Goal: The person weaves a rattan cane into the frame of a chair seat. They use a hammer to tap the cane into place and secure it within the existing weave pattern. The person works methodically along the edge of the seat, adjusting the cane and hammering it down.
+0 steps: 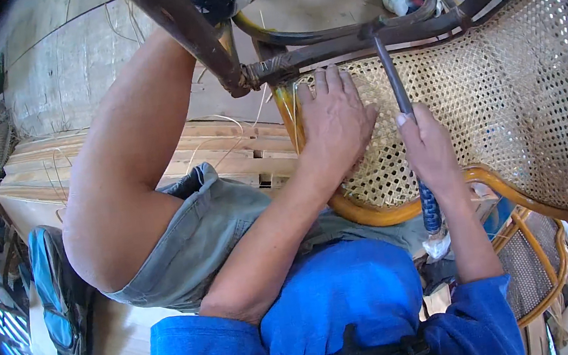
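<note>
A woven cane panel (494, 95) in a bent-cane chair frame lies across my lap. My left hand (336, 111) rests flat on its left part, fingers stretched toward the dark pole (346, 47) along its far edge. In my right hand (429, 149) is a hammer (393, 75) with a dark shaft, a black cord-wrapped grip and a whitish wrap at the butt. The hammer's head is at the dark pole, right of my left fingertips; whether it touches cannot be told. An orange-brown cane rail (381, 216) curves along the panel's near edge.
A thick dark pole (184, 26) slants in from the top, bound with cane at the joint. Stacked wooden boards (223, 142) lie beyond my bent leg. A blue and black bag (58, 297) is at left. Another cane-framed piece (526, 272) stands at lower right.
</note>
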`<state>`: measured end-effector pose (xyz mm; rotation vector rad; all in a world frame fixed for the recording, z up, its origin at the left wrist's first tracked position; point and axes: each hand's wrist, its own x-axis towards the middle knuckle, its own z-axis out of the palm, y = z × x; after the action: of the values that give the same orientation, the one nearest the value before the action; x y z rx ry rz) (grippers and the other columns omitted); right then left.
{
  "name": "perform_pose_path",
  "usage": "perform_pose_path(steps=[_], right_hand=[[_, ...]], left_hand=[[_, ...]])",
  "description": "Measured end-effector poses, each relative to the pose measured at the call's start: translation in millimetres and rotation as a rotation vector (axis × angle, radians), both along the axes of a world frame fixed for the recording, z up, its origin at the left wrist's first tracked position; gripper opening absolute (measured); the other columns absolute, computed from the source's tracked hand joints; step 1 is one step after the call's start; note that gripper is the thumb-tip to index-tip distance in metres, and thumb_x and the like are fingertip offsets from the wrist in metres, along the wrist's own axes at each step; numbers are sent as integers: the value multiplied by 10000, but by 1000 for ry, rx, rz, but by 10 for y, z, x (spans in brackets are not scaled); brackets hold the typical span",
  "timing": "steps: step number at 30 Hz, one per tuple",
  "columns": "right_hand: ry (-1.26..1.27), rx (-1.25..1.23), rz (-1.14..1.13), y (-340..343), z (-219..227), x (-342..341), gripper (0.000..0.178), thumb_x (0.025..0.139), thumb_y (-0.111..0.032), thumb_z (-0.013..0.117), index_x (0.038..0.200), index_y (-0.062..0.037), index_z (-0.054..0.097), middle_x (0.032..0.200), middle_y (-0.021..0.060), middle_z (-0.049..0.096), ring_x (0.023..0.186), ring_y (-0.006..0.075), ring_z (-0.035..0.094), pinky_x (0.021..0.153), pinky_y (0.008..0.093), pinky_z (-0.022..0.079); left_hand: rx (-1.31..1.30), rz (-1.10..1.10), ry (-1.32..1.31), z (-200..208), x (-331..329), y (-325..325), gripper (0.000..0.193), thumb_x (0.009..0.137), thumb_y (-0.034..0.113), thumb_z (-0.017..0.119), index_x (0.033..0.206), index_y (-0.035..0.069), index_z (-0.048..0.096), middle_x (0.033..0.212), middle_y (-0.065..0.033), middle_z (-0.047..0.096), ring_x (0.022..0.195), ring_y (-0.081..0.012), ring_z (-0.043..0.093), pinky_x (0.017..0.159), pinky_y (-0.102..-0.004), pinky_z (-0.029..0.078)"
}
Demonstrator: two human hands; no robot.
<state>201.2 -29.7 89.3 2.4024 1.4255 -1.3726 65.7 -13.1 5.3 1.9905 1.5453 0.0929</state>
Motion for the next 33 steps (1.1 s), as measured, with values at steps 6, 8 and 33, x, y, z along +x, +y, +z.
perform_pose_path(steps=[6,8,33], right_hand=[[-55,-53,154,-46,-184,75,303,935,-281,492,874,16,480,700,265,578,697,445,593,612,492,444],[-22,-37,129,-66,-166,65,300,936,-281,493,877,13,479,693,260,575,682,436,593,605,484,442],[28,-54,106,-11,-150,-101,321,942,-279,477,872,33,510,733,293,581,733,456,596,652,502,454]], left_hand=[[48,5,3,1,-21,-48,629,833,397,596,1227,-80,482,1281,-226,477,1235,-338,418,1014,-506,320],[82,-1,8,45,-38,-90,621,832,392,598,1219,-81,490,1257,-217,494,1203,-335,442,994,-498,337],[22,-100,35,104,-108,-54,529,843,366,576,1126,-79,554,1199,-224,530,1145,-339,487,949,-472,381]])
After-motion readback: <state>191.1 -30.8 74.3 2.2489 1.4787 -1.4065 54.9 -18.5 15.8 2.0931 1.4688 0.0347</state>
